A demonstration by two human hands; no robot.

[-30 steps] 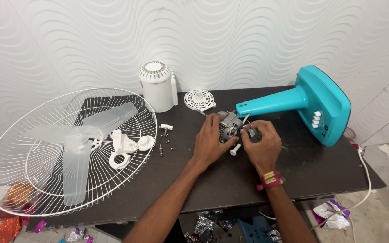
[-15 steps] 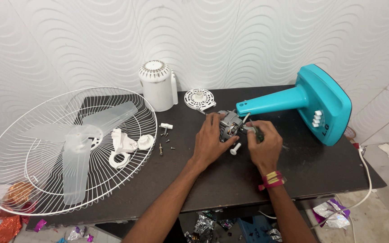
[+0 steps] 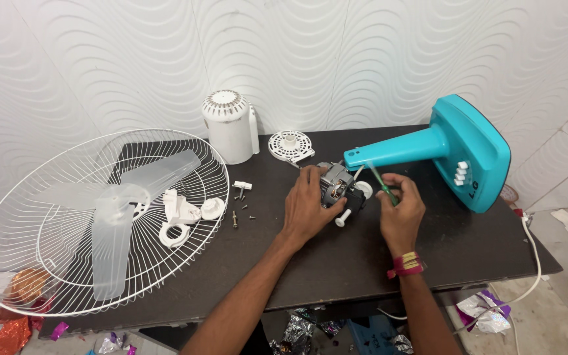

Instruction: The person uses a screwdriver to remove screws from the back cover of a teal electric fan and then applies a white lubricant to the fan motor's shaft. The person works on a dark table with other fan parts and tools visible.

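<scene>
Left hand: the left hand (image 3: 308, 207) lay clenched over the fan motor (image 3: 338, 190), gripping it from the left side and pinning it to the bench (image 3: 336, 263).
Right hand: the right hand (image 3: 399, 210) was closed around a green-handled screwdriver (image 3: 382, 185), the tool now tilted with its shaft running up and left towards the teal neck.
Change: half a second earlier the right hand sat close against the motor with the tool low among the fingers; it had since drawn a little to the right and lifted, so the green handle showed clearly above the knuckles.
Meaning: judging by that, the tool had come off the motor body and was being reset or re-aimed, while the left hand had not shifted its grip.
Motor: it rested on the dark bench just in front of the neck of the teal fan stand (image 3: 455, 148), its white shaft pointing down towards the person; the stand lay on its side.
Loose parts: small screws (image 3: 239, 212) lay left of the motor, near white plastic fittings (image 3: 182, 213) resting on the wire guard (image 3: 93, 217) with the clear fan blade (image 3: 116, 210) in it.
Behind: a white motor cover (image 3: 228, 125) and a round white vented cap (image 3: 290, 146) stood near the wall.
</scene>
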